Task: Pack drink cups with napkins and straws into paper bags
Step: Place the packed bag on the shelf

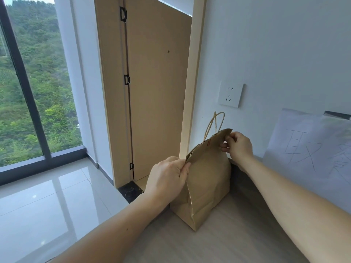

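Left hand (167, 179) pinches the near corner of the bag (207, 179) standing on the counter (228, 243); right hand (238, 147) pinches the far corner. Apparently closing it; folding the top looks next.

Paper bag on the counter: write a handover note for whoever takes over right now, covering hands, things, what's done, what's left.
Left hand pinches the near top edge of the bag; right hand pinches the far top edge.
The bag stands upright on the counter by the wall, its mouth pressed flat.
What is inside is hidden.
Done: probably filled, since the sides bulge.
Left: likely to fold or close the top.
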`<control>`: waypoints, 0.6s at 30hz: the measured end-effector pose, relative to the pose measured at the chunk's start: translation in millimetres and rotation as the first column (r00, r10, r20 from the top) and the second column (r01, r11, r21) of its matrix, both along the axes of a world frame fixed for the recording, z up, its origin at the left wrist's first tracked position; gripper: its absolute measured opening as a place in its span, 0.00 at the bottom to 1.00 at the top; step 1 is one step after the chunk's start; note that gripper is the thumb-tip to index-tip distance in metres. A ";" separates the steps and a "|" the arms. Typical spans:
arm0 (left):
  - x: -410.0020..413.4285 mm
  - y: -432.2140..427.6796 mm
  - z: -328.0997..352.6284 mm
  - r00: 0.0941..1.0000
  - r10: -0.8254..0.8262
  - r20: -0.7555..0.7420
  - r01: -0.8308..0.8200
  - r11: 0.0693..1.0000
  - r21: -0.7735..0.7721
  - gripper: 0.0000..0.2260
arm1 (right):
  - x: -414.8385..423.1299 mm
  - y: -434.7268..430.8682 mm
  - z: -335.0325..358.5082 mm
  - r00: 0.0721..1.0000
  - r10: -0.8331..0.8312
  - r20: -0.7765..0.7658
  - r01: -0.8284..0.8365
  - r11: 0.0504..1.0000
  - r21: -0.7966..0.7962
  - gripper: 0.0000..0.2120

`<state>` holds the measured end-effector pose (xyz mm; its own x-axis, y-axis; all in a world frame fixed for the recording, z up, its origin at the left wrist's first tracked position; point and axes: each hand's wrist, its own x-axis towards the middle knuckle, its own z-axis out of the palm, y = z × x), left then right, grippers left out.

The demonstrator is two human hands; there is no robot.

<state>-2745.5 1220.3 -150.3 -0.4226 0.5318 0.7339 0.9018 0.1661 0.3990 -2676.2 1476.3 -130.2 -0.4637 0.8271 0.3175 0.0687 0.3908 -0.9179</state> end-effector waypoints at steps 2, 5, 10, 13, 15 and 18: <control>-0.4 2.3 0.5 1.000 0.004 0.017 -0.004 1.000 -0.012 0.22 | 0.7 1.8 3.5 1.000 -0.011 -0.010 0.011 1.000 0.002 0.10; -2.5 3.4 -0.7 0.997 0.011 0.079 -0.007 0.999 -0.046 0.21 | 0.5 0.5 4.5 1.000 -0.019 -0.006 0.019 1.000 0.000 0.09; -4.0 4.6 0.9 0.984 0.040 0.171 -0.023 0.995 -0.099 0.22 | 3.7 -8.8 4.4 0.998 -0.065 0.022 0.065 0.998 -0.011 0.06; -2.1 6.5 5.4 0.970 0.094 0.226 -0.056 0.984 -0.170 0.16 | 13.8 -17.7 7.6 0.993 -0.070 0.096 0.072 0.997 -0.025 0.16; 3.7 5.0 12.4 0.969 0.130 0.212 -0.085 0.974 -0.209 0.11 | 24.8 -26.3 9.7 0.980 -0.060 0.190 0.060 0.998 0.008 0.22; 6.7 4.2 20.4 0.987 0.143 0.072 -0.128 0.974 -0.187 0.29 | 51.1 -41.5 15.0 0.911 -0.031 0.412 -0.015 0.994 0.109 0.29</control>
